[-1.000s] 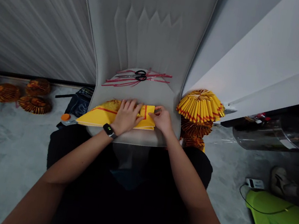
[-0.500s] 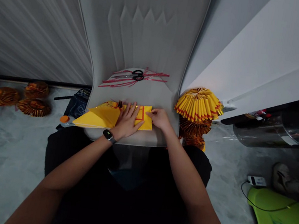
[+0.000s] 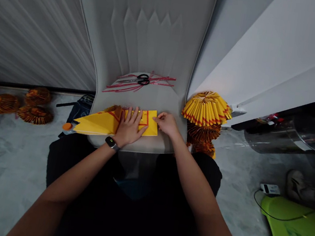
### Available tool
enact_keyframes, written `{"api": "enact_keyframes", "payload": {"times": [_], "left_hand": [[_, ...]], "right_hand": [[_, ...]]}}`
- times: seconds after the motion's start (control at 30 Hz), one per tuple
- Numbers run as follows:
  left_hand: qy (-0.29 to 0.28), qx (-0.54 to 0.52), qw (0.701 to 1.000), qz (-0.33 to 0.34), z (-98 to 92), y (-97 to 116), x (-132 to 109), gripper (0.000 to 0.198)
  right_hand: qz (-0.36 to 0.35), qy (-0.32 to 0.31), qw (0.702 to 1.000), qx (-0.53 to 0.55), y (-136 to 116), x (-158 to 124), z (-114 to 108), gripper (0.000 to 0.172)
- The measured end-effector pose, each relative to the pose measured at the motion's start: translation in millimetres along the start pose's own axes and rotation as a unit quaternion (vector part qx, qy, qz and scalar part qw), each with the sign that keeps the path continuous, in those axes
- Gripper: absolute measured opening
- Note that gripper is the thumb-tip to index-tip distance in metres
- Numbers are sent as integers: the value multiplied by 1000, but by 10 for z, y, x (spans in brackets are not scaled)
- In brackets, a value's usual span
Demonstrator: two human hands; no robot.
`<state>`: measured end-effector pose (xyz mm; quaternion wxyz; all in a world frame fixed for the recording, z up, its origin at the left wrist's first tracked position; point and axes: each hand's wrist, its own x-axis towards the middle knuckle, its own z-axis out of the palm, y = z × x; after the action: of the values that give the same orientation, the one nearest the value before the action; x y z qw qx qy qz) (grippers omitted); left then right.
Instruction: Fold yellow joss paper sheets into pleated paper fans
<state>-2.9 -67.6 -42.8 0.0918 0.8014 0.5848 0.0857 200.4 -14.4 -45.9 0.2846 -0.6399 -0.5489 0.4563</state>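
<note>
Yellow paper sheets with red and gold print lie on the seat of a grey chair. My left hand, with a watch on its wrist, lies flat across them, fingers stretched out. To its left the sheets stand up loosely in fanned points. At the right end, the thumb and fingers of my right hand pinch the edge of the yellow paper. Behind the paper, black-handled scissors rest on pink-red strips on the seat.
Pleated yellow paper rosettes are stacked on the floor right of the chair. Several more pleated paper pieces lie at left, near an orange-capped bottle and a dark bag. A green plastic object and clear container are at right.
The loose sheets left of my left hand have shifted and now show more separate points and a brown-gold fold. Both hands keep their places on the paper; the view has moved slightly.
</note>
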Motion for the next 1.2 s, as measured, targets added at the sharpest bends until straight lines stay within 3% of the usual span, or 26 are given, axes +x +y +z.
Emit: {"api": "enact_keyframes", "payload": {"times": [0.3,0.47,0.63,0.77,0.9,0.97,1.07,1.2], "left_hand": [[17,37,999,-9,-61,4,-54,84],[35,44,998,-23,-78,-56,-95,89],[21,46,998,-24,-110,-89,-113,90],[29,45,998,-18,-90,-120,-112,89],[45,44,998,-16,-55,-146,-129,87],[48,39,998,-11,-53,-150,-144,88],[42,27,999,4,-83,-172,-146,93],[10,4,999,35,-186,-270,-37,95]], "right_hand": [[-11,24,999,-21,55,64,63,22],[-18,27,998,-52,21,26,28,15],[-71,19,990,-124,-60,-94,-2,54],[-94,-19,985,-141,-97,-120,-62,59],[-57,-48,993,-89,-118,-93,-116,69],[-55,-46,994,-83,-131,-117,-86,60],[-113,-19,989,-93,-145,-203,40,40],[-174,1,984,-33,-138,-261,219,33]]}}
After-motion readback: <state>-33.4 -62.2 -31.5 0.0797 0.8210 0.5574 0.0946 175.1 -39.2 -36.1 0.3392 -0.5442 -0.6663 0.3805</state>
